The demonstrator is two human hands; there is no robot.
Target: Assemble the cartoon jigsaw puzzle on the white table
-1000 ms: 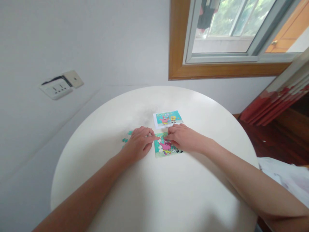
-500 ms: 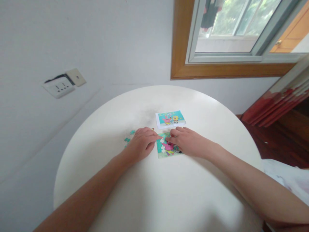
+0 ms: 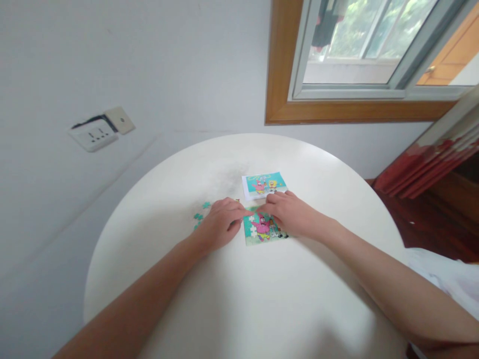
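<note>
A jigsaw puzzle [image 3: 264, 232] with a pink starfish character lies on the white round table [image 3: 239, 304]; white gaps show in its left part. My left hand [image 3: 224, 220] rests on the tabletop at the puzzle's left, its index finger stretched onto the upper left edge. From the right, my right hand [image 3: 290, 212] reaches over the puzzle's upper right, the index finger extended to the top edge and the other fingers bent. I see no piece in either hand. Loose teal puzzle pieces [image 3: 198, 216] lie left of my left hand, which partly hides them.
Just behind the puzzle is a picture card [image 3: 265, 184] with the same characters. A wall socket [image 3: 95, 134] is on the left wall. A wood-framed window [image 3: 352, 112] stands behind the table, and a red and white curtain [image 3: 422, 159] hangs at the right.
My right hand has shifted slightly up and back, its index finger moving from the starfish character's head to the puzzle's top edge. More of the picture shows. My left hand stays put.
</note>
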